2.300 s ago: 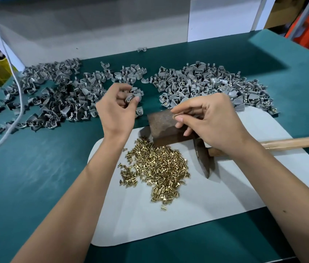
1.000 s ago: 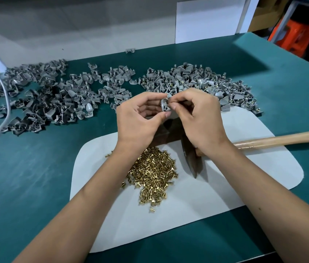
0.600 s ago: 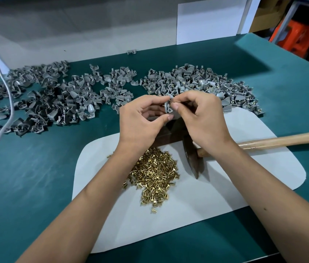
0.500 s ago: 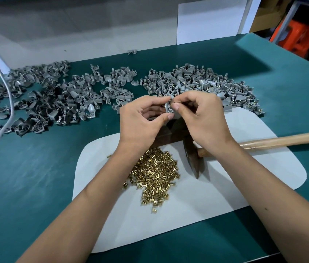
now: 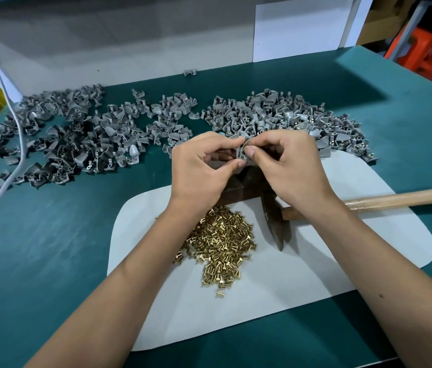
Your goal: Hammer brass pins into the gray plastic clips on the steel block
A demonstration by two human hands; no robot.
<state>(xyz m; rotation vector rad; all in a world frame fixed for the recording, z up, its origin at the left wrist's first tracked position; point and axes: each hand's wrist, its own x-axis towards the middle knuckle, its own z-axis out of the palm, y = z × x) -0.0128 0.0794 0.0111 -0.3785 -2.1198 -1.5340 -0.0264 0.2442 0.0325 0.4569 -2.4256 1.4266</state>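
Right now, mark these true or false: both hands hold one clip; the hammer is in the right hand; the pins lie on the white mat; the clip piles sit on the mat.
1. Both hands, left hand and right hand, hold one clip: true.
2. The hammer is in the right hand: false, it lies on the mat.
3. The pins lie on the mat: true.
4. The clip piles sit on the mat: false, mostly on the green table.

Blocking the near mat (image 5: 276,293): brass pins (image 5: 217,245), hammer (image 5: 368,201); clip piles (image 5: 289,112) crowding far side; leaving mat's front bare.
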